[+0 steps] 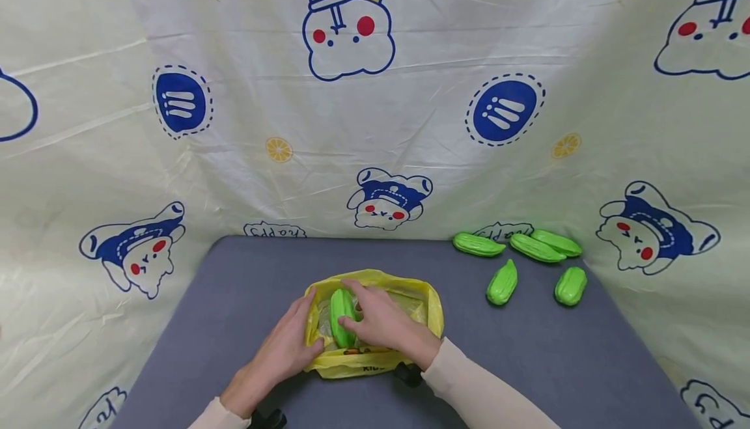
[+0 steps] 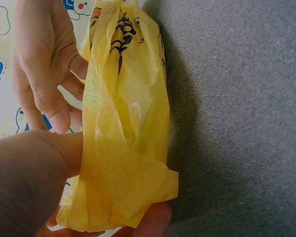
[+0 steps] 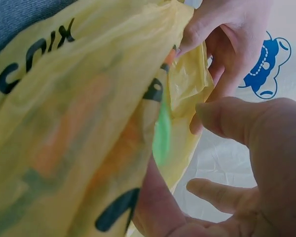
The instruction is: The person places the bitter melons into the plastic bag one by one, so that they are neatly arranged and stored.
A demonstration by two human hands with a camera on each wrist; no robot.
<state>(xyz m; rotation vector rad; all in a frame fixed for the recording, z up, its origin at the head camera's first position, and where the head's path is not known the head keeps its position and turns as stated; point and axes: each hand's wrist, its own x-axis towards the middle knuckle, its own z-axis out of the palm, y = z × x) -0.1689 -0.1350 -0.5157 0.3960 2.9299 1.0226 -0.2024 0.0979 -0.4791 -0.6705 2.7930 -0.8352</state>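
A yellow plastic bag [image 1: 433,308] stands with its mouth spread wide. One ridged green gourd-like vegetable [image 1: 342,318] lies lengthwise inside, also glimpsed as a blurred green patch in the right wrist view. My left hand [image 1: 287,344] grips the bag's left side, thumb inside the rim and fingers outside; the left wrist view shows the yellow film [image 2: 130,168] between them. My right hand [image 1: 383,318] reaches over the opening just right of the vegetable, its thumb and fingers [image 3: 222,195] spread apart. Part of the bag's inside is hidden beneath this hand.
Several similar green vegetables [image 1: 502,282] lie at the back right of the dark grey table [image 1: 498,364]. A pale printed cloth [image 1: 410,123] hangs behind the table and along its sides. Black wrist-camera parts [image 1: 408,374] sit below the bag's front edge.
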